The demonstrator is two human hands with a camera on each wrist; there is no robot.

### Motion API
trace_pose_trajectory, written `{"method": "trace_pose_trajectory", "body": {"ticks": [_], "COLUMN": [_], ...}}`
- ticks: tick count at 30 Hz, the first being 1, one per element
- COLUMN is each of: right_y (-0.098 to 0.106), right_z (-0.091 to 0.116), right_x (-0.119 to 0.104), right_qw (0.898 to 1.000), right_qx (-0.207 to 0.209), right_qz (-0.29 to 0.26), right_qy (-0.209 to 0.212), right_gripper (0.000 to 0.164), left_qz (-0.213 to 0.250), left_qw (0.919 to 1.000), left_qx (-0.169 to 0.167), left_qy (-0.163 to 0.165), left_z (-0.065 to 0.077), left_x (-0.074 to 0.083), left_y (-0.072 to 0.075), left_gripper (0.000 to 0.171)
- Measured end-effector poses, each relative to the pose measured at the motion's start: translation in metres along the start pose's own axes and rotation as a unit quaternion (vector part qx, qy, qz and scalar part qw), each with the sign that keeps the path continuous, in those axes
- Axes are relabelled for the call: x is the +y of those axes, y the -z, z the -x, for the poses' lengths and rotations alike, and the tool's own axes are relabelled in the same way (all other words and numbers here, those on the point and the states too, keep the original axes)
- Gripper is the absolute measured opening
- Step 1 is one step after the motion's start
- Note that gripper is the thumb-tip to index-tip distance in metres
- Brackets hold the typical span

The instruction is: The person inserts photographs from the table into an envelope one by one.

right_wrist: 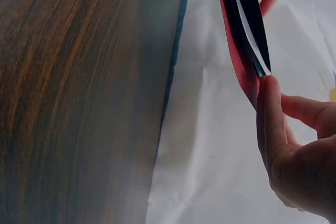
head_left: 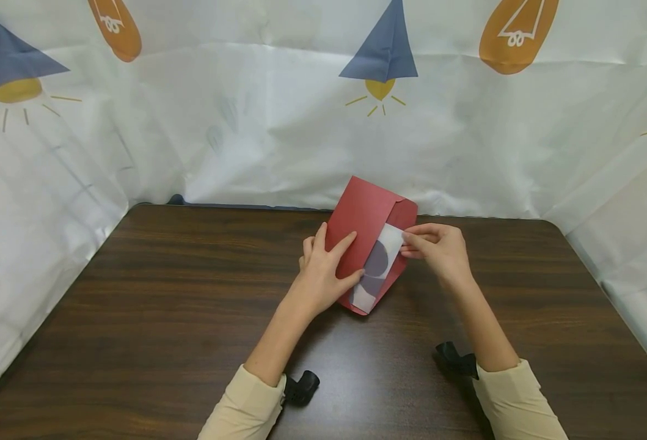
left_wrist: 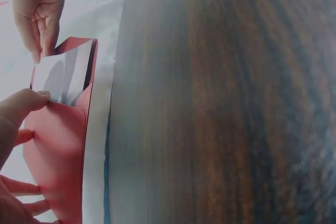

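A red envelope (head_left: 359, 223) is held at a slant over the far middle of the table, its flap side turned to the right. Partly out of its opening shows a white card (head_left: 391, 238) with grey-purple round shapes. My left hand (head_left: 320, 278) grips the envelope at its left side, fingers spread, with the thumb lying at the opening's edge beside the card. On the other side my right hand (head_left: 438, 247) pinches the upper corner of the card between thumb and fingers. In the right wrist view the envelope (right_wrist: 241, 72) appears edge-on, the card's thin white edge inside it.
A dark wood-grain table (head_left: 191, 318) lies below. Behind it hangs a white sheet (head_left: 235, 134) printed with lamps and bulbs, which also closes off both sides. Black wrist mounts (head_left: 301, 388) sit at the cuffs of both cream sleeves (head_left: 246, 406).
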State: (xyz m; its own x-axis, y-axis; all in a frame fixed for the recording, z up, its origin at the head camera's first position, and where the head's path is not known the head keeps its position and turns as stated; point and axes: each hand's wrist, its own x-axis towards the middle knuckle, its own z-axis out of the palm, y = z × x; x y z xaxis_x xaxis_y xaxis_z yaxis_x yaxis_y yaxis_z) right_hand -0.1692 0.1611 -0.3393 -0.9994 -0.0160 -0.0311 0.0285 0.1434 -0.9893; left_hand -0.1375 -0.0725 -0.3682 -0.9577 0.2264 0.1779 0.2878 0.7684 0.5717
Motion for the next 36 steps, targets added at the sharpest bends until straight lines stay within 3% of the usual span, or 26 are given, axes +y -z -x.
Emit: {"method": "trace_pose_trajectory", "body": {"ticks": [16,36], "right_y": [-0.0044,-0.0093], "right_z": [-0.0007,-0.0001], "right_x": [0.0018,0.0033], "right_qw": [1.0,0.999], "right_qx": [0.018,0.027], "right_qz": [0.0,-0.018], "right_qy": [-0.002,0.011], "right_gripper": [0.036,0.033], "left_qz": [-0.002,0.004], "left_qw": [0.9999,0.9999], "left_qx": [-0.013,-0.005], "left_qy": [0.005,-0.014], "left_z": [-0.0005,0.001], "left_x": [0.0035,0.0084], "left_y": [-0.0016,-0.0029], "left_gripper": [0.071,0.069]}}
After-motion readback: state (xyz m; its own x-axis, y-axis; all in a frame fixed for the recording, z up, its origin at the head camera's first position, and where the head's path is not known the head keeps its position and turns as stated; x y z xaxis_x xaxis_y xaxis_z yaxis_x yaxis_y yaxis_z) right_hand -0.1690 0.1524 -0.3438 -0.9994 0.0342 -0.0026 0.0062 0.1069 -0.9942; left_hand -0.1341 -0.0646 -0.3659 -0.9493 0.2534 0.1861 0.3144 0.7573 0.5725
